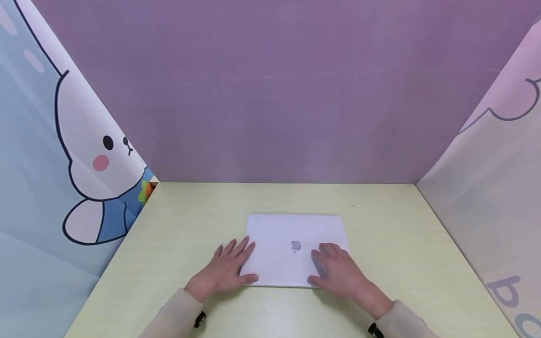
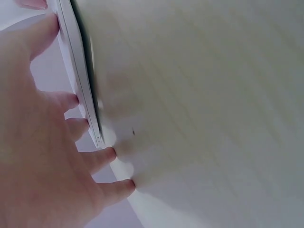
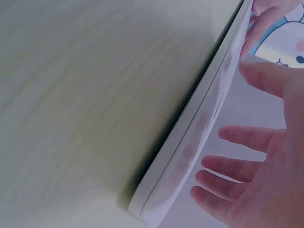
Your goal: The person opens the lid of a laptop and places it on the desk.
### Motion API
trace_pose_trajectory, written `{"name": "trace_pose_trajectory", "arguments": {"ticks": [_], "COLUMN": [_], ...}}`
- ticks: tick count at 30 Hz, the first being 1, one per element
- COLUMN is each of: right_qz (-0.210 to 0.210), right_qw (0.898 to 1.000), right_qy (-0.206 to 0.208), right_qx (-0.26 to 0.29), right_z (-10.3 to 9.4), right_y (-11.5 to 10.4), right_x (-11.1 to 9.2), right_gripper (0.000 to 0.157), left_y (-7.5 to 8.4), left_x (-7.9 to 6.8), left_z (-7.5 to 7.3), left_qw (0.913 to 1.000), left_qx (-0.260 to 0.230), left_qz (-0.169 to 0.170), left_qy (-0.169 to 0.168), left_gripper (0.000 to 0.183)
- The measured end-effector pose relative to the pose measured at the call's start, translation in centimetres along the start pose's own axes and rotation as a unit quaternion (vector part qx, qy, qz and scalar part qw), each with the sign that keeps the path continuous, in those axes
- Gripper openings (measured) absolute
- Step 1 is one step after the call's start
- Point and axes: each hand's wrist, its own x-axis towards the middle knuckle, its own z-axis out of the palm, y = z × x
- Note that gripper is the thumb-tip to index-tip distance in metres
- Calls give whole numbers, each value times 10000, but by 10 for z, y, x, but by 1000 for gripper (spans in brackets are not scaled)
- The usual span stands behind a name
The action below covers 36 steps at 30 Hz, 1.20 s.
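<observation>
Laptop lies flat, not opened yet, with left hand spread at eight o'clock and right hand loosely stretched at four.

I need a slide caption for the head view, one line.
Closed laptop on a pale table, open left grip at its left edge, open right grip over its right side.

One laptop, two hands, two sleeves, one table.

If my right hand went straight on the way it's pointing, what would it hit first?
Probably the closed laptop: your right hand points forward and leftward over it, though any gap beneath is hard to judge.
</observation>
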Motion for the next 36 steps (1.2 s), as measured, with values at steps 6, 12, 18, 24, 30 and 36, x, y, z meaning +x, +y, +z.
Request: {"name": "trace_pose_trajectory", "arguments": {"ticks": [6,12,18,24,30,36], "right_qz": [-264,-454,-632,-811,-978,-1120], "right_qw": [9996,9986,9974,9949,9918,9890], "right_qy": [-63,-71,-119,-53,63,174], "right_qx": [-114,-265,-317,-595,-818,-948], "right_z": [6,11,12,15,15,16], "right_y": [-7,-12,-17,-19,-17,-15], "right_x": [1,3,5,4,8,10], "right_gripper": [70,71,76,76,72,70], "left_y": [0,-1,0,1,1,1], "left_x": [-1,-1,-1,-1,0,1], "left_z": [-3,-4,-4,-3,-3,-3], "left_qw": [9999,10000,10000,10000,10000,10000], "left_qx": [-61,-23,-52,-12,20,-15], "left_qz": [-4,21,53,25,-8,-17], "left_qy": [-80,-68,-11,-14,-37,-11], "left_gripper": [88,88,87,87,87,88]}}
